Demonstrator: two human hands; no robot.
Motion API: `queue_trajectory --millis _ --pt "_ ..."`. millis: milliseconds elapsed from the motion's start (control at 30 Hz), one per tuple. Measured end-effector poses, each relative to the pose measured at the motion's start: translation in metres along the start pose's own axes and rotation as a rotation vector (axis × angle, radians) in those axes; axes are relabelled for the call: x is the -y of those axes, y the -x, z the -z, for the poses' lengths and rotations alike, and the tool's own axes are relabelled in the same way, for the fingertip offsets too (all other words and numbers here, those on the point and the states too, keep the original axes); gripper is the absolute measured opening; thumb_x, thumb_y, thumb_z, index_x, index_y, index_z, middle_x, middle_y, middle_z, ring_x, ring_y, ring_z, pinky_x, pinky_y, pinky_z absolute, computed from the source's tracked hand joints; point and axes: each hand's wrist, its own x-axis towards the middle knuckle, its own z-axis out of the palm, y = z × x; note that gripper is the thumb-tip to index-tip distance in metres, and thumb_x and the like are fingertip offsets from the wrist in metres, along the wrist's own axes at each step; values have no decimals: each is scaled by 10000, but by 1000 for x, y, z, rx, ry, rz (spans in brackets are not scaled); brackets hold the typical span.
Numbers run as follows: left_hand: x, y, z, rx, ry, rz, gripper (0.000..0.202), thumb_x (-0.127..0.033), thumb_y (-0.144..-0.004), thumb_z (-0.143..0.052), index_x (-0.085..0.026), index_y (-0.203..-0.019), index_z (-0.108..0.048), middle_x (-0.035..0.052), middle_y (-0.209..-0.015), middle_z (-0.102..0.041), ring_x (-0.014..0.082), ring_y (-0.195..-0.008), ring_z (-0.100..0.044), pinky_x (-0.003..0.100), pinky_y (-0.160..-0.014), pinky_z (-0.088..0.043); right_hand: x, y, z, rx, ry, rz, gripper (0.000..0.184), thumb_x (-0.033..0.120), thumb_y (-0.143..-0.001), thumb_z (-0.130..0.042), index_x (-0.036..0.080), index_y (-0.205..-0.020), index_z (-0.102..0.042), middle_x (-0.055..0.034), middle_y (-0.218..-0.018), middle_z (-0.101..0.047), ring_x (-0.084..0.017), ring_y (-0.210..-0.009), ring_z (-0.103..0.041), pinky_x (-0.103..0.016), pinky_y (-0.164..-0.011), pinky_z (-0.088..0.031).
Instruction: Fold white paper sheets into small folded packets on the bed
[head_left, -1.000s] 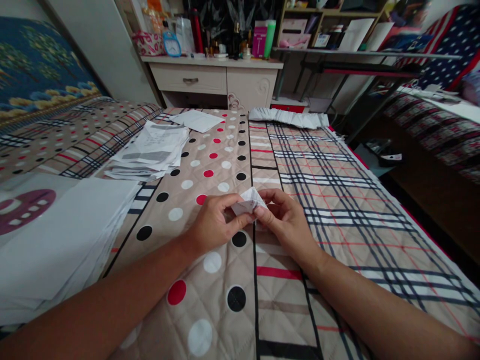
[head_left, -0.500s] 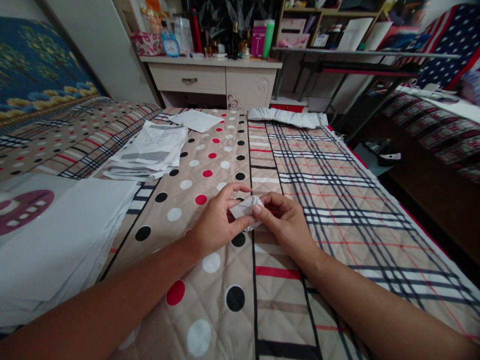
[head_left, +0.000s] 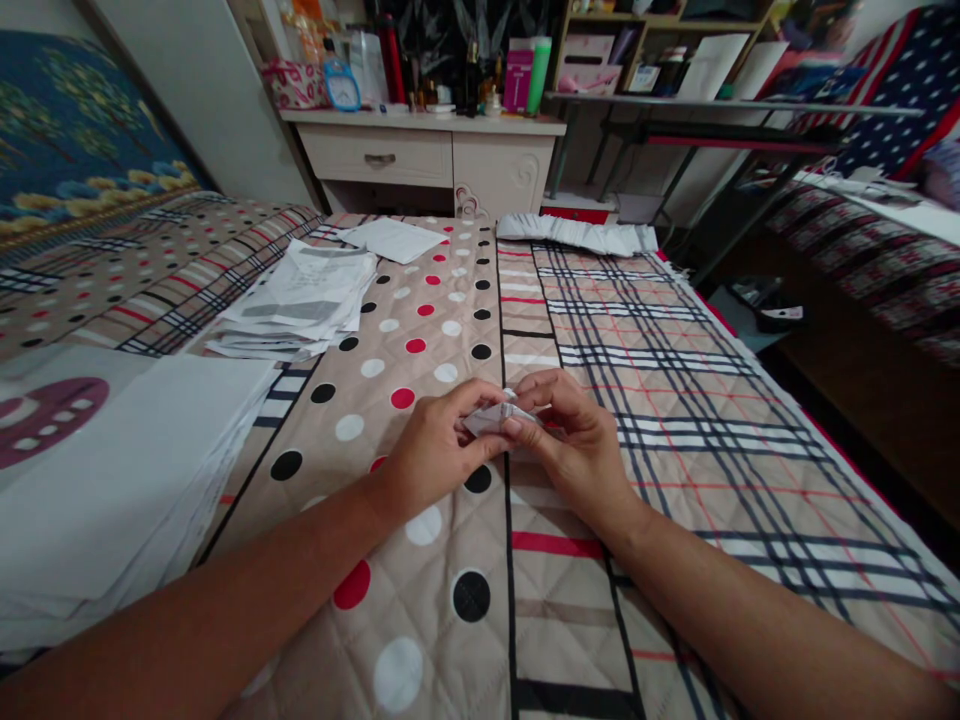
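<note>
A small folded piece of printed paper (head_left: 491, 418) is held between both hands above the patterned bedspread (head_left: 480, 545). My left hand (head_left: 442, 440) grips its left side, thumb in front and fingers behind. On the right side, my right hand (head_left: 574, 430) pinches it with the thumb pressed on the near face and the index finger curled over the top. The fingers cover much of the paper, so its full shape is hidden.
Left of my hands lie a stack of printed sheets (head_left: 300, 300) and a larger pile of white paper (head_left: 165, 450). A single sheet (head_left: 395, 240) and a row of folded paper pieces (head_left: 577, 235) rest at the far edge. Behind stands a dresser (head_left: 375, 145).
The fingers of both hands have shifted around the folded paper, which now looks tilted flatter with less of its face showing. My right index finger has risen over its top.
</note>
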Motion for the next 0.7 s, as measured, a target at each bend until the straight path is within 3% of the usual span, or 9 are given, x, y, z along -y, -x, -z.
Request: queue_trajectory --millis 100,300,500,600,700 --pt "-2 -2 1 44 112 47 274 -307 -768 -733 -150 -982 -671 33 -827 -704 135 -683 -667 214 -610 -535 0 -1 1 -34 20 25 72 191 -796 -727 222 -793 -662 -25 -962 -576 -171 -919 -570 -318 -793 -458" --pt "-8 -3 6 84 362 178 457 -512 -886 -556 -121 -1072 -701 105 -1003 -734 203 -894 -701 346 -845 -570 6 0 5 -56 186 81 36 235 -816 -713 242 -818 -678 -44 -1060 -558 -211 -1050 -543 -391 -944 -423" --pt "-5 -4 5 -46 385 303 408 -490 -833 -641 -126 -985 -746 85 -880 -759 193 -792 -709 292 -730 -576 6 3 5 70 350 149 69 319 -815 -719 268 -861 -716 -53 -1163 -537 -249 -1131 -496 -432 -955 -413" --pt "-4 -4 5 -96 323 282 298 -410 -809 -687 -152 -935 -765 64 -871 -764 183 -777 -701 268 -688 -559 7 3 3 90 292 120 50 296 -820 -713 246 -821 -710 -55 -1182 -526 -245 -1144 -490 -412 -948 -417" --pt "-6 -3 4 -99 268 247 260 -373 -833 -657 -145 -885 -771 65 -859 -765 188 -772 -700 278 -695 -556 9 2 0 91 173 60 79 265 -853 -667 226 -793 -700 -55 -1076 -550 -212 -1043 -540 -369 -901 -444"
